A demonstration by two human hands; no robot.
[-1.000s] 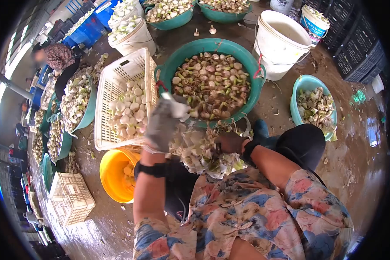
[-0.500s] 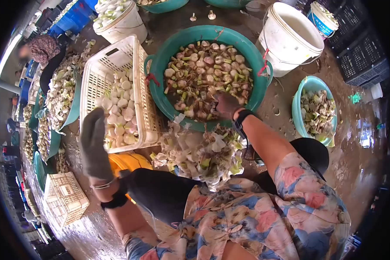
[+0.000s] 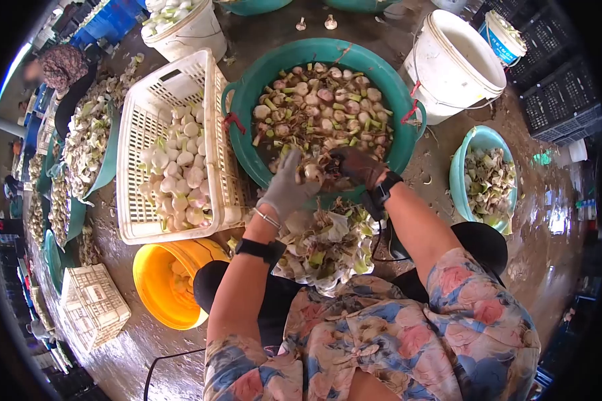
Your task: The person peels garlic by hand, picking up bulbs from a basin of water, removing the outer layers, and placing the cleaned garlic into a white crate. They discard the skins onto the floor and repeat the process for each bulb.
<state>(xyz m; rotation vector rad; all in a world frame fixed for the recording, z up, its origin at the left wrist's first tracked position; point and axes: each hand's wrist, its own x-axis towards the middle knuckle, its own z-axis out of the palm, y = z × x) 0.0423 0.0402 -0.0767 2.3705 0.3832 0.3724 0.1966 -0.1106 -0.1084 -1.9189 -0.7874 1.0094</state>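
Observation:
Over the near rim of a green basin (image 3: 242, 144), my two gloved hands come together at a garlic bulb (image 3: 312, 171). My left hand (image 3: 289, 187), in a grey glove, has its fingers closed against the bulb's left side. From the right, my right hand (image 3: 358, 167) in a dark wet glove grips the same bulb, its fingertips at dark, stringy matter there. Many garlic bulbs (image 3: 325, 95) with short green stems lie in murky water in the basin. Below my hands, a heap of peeled-off garlic skins (image 3: 328, 248) sits before my lap.
At left stands a white crate (image 3: 128, 167) of cleaned garlic, with a yellow bucket (image 3: 148, 284) below it. A white bucket (image 3: 425, 83) is at upper right. A teal tub (image 3: 459, 180) of skins stands at right. A person (image 3: 63, 70) bends at far left.
My left hand has swung from beside the crate to the basin and closed on the bulb. My right hand has lifted slightly from among the bulbs. The yellow bucket is now uncovered.

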